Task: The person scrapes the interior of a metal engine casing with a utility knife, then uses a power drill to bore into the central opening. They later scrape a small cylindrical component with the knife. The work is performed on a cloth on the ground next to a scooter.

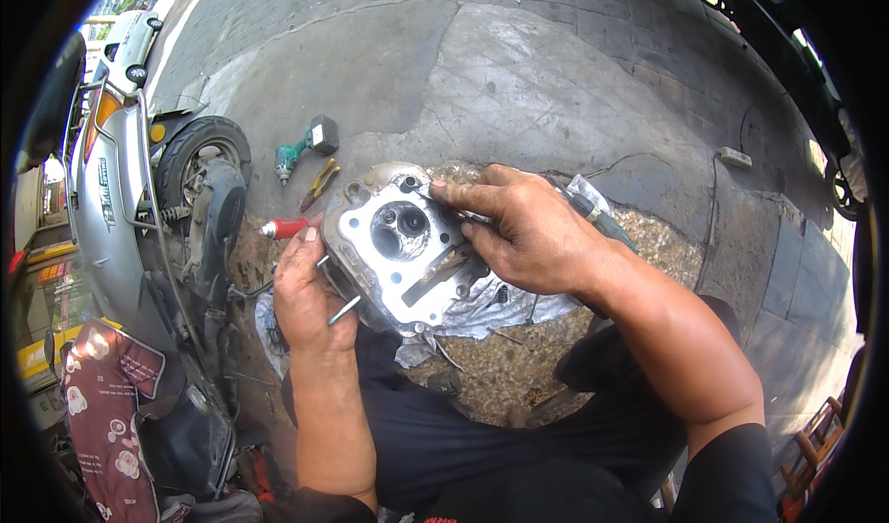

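A silver engine cylinder head (412, 269) is held up in front of me, its flat machined face toward me, with a round recess with dark ports and several bolt holes. My left hand (312, 299) is closed round its left side, beside two studs that stick out there. My right hand (530, 232) grips the upper right edge; its index finger lies near a corner hole and its thumb lower on the side. The undersides of the fingers are partly hidden.
On the ground beyond lie a green cordless impact driver (294, 153), yellow-handled pliers (321, 183) and a red tube (283, 228). A pale cloth (505, 312) with small parts is spread beneath. A scooter (120, 199) stands at left. A power strip (735, 157) lies at right.
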Motion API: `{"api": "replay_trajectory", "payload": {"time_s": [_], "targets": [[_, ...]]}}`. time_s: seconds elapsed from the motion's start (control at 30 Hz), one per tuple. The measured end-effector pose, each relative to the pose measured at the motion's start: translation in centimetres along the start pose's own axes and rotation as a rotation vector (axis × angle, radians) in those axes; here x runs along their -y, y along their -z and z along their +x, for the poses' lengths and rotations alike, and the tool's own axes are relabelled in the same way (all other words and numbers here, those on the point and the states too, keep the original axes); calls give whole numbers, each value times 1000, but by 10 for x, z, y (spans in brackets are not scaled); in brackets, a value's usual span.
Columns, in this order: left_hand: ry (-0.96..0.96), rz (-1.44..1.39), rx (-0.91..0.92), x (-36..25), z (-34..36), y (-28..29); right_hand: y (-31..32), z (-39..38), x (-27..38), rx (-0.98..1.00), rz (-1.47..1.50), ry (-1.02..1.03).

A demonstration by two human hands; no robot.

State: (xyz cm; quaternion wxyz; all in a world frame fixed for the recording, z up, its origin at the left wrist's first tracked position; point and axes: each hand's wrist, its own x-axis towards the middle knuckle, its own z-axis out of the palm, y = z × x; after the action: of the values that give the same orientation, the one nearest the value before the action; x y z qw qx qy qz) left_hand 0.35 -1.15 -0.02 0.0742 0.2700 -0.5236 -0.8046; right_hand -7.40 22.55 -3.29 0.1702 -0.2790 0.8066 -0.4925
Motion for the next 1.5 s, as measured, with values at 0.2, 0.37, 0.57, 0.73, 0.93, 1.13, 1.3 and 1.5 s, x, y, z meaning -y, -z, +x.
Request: {"api": "replay_trajectory", "payload": {"time_s": [0.2, 0.37, 0.57, 0.73, 0.93, 1.13, 1.3, 1.5], "targets": [[-23, 16, -2, 0, -1, -5, 1, 1, -3, -100, 27, 17], [-73, 59, -63, 1, -2, -4, 6, -14, -3, -83, 36, 35], [-187, 47, -41, -2, -3, -5, 3, -22, 3, 148, 377, -330], [-317, 141, -65, 0, -5, -8, -4, -23, 16, 172, 572, -389], [-347, 181, -106, 2, -3, -11, -5, -23, 20, 246, 634, -362], [-358, 188, -70, 2, -6, -15, 0, -23, 18, 205, 683, -410], [-434, 299, -82, 7, -8, -17, 1, -23, 18, 303, 665, -393], [-488, 416, -71, 10, -13, -20, -5, -20, 12, 199, 309, -126]]}}
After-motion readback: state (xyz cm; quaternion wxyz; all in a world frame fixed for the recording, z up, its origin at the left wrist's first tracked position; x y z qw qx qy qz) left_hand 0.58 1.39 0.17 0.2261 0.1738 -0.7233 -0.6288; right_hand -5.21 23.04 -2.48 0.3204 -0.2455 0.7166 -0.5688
